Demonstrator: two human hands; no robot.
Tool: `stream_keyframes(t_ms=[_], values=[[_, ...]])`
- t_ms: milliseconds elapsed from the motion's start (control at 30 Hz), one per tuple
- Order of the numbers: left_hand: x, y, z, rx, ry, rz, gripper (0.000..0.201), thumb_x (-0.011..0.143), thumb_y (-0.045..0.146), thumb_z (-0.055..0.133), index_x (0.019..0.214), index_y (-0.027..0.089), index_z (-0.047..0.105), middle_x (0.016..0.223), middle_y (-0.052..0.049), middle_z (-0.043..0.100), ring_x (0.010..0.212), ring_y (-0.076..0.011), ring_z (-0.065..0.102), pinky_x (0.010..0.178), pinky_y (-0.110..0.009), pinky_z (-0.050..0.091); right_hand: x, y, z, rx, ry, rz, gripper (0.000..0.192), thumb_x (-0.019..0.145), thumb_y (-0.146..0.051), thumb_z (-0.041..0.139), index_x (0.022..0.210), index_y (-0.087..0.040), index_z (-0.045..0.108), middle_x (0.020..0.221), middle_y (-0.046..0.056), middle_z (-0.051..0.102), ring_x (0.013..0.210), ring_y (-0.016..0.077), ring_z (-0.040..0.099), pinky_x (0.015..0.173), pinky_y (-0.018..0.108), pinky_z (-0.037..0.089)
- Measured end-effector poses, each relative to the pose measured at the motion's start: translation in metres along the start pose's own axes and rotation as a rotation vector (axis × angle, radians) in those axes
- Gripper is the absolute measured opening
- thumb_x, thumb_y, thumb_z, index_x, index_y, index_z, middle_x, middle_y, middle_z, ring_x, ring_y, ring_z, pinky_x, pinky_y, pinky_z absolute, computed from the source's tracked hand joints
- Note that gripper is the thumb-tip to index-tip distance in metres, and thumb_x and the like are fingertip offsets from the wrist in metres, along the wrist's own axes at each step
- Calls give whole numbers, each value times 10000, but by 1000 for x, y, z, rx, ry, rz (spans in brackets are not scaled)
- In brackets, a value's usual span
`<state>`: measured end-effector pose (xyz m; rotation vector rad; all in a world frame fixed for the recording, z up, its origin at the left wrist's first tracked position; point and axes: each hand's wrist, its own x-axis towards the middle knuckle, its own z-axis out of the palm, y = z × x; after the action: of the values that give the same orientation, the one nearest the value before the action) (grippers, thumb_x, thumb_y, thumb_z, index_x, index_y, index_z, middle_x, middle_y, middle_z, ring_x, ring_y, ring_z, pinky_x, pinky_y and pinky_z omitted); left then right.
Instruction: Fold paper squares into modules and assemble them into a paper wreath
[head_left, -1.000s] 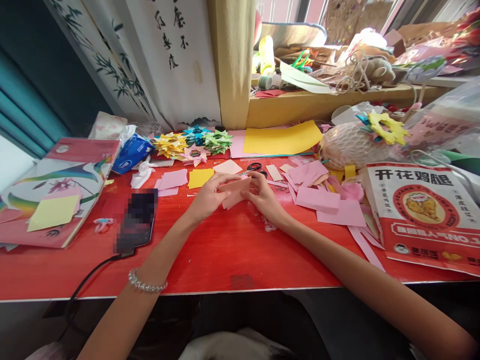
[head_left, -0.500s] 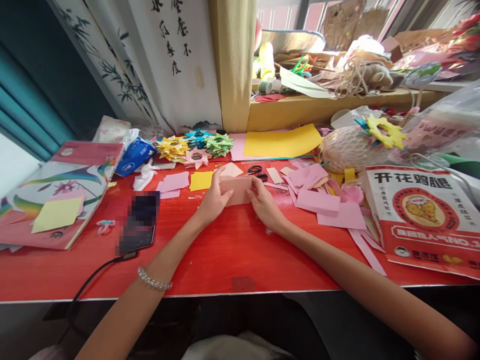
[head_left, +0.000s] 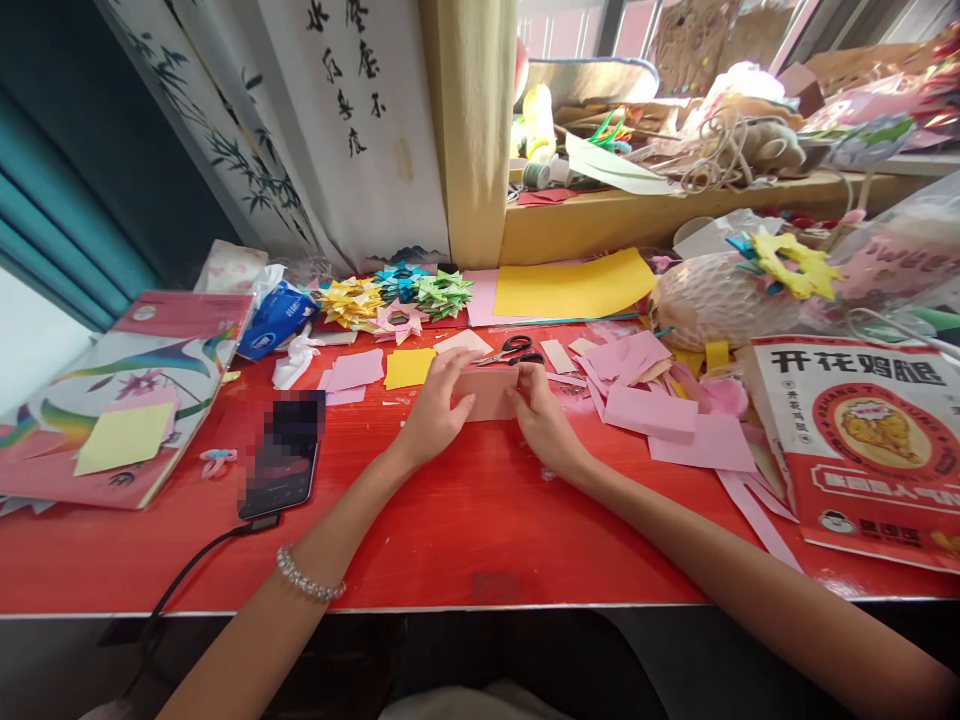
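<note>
A small pale pink piece of paper (head_left: 487,397) is held up between my two hands above the red table (head_left: 450,530). My left hand (head_left: 441,405) grips its left edge, thumb in front and fingers behind. At the right edge, my right hand (head_left: 546,420) pinches the paper between thumb and fingers. Just behind the paper lie black-handled scissors (head_left: 517,350). A pale pink sheet (head_left: 463,343) rests beyond my left fingers, and a stack of yellow squares (head_left: 409,368) sits to their left.
Pink paper scraps (head_left: 651,410) spread over the right, beside a red and white snack bag (head_left: 862,440). On the left are a phone (head_left: 289,470) with a cable and a paper pad (head_left: 172,340). Folded paper stars (head_left: 401,283) and yellow sheets (head_left: 577,285) line the back.
My hands have tipped the paper, so it shows as a narrower strip. The scissors show more fully behind it. The whole view has shifted slightly.
</note>
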<state>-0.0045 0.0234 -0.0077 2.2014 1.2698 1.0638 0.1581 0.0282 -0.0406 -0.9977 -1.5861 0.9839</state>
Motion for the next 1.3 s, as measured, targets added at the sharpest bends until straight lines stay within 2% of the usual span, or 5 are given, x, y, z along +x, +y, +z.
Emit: stream_keyframes(t_ms=[333,633,833,1167,1300], values=[[0,-7,13,-121,83,118,360,798,-23,339,977,184,572,1107,-84,519,1133,-167,479,989,-330,392,-1,-1,-4,13,-69,196,202,843,-306,480,1035,-241,490,886,15,562,777,154,534,654,258,453],[-4,-6,11,-215,86,206,376,822,3,340,1113,213,453,1169,-99,479,1195,-188,428,1034,-386,368,-4,-6,-7,15,-5,182,178,846,-340,504,1004,-284,563,1066,32,591,1023,217,548,840,341,460],[-4,-10,14,-317,52,-10,470,825,38,399,1256,192,294,1306,-124,405,1271,-208,363,1088,-407,297,-5,-6,-7,0,-2,251,204,847,-370,513,1034,-294,542,1094,31,587,1028,218,548,840,346,463],[-1,-8,6,-226,-70,-1,361,848,50,385,1157,217,468,1209,-75,489,1175,-188,437,1038,-363,340,-4,-6,-7,63,-68,277,151,859,-381,508,925,-246,489,1039,38,609,850,178,585,672,287,495],[0,-12,8,-349,-22,-222,391,852,228,511,1228,240,403,1240,-67,488,1085,-190,507,919,-319,439,-4,-7,-8,199,-46,257,194,859,-361,515,1017,-248,521,1088,47,620,938,188,602,735,300,514]])
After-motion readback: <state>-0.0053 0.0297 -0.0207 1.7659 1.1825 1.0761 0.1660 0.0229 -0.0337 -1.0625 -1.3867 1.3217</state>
